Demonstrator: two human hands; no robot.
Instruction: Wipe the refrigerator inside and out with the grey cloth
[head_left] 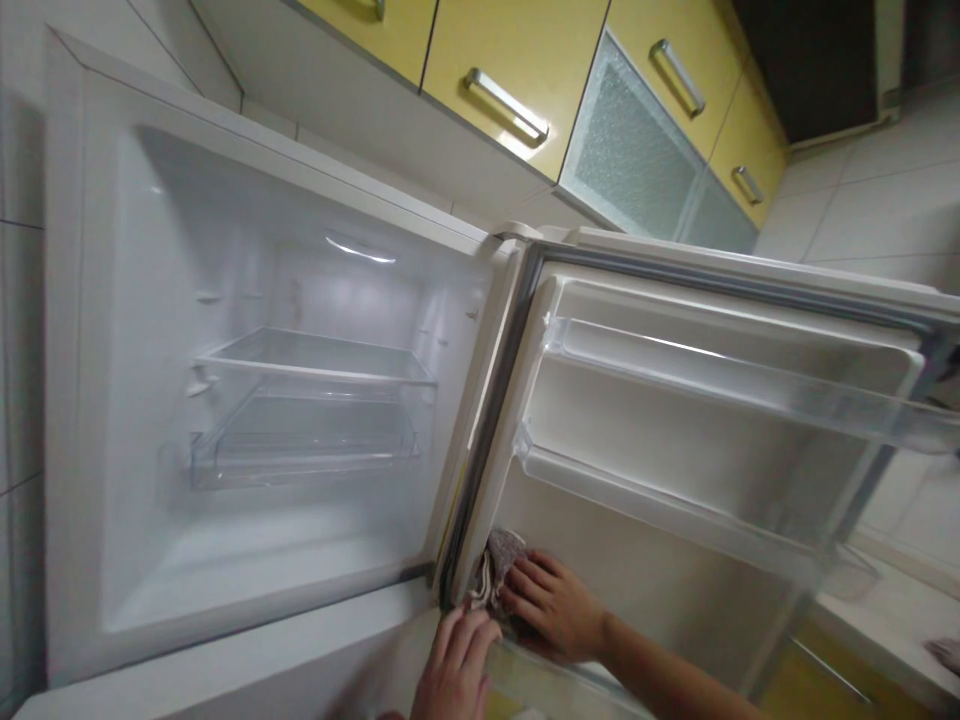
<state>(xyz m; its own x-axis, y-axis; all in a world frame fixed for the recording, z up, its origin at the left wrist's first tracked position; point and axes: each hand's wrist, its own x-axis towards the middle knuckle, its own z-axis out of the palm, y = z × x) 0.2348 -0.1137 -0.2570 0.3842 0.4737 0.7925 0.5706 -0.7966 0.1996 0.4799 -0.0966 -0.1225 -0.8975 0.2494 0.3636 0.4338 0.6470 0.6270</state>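
Observation:
A crumpled grey-brown cloth [504, 552] with pale striped folds is pressed into the lower hinge-side corner of the open refrigerator door [630, 540]. My right hand [555, 603] is closed on this cloth, with its fingers bent against the door's inner face. Just below and to the left, my left hand [456, 660] has curled fingers at the door's lower edge, close to the cloth's bottom folds. What those fingers grip is hidden. Beside both hands runs the dark grey door gasket [491, 400].
Left of the door is the refrigerator compartment [150, 420], with a glass shelf [315, 355] and a clear drawer [307, 460]. Two clear door racks, an upper rack [675, 360] and a lower rack [645, 505], sit above my hands. Yellow cabinets [517, 40] hang overhead.

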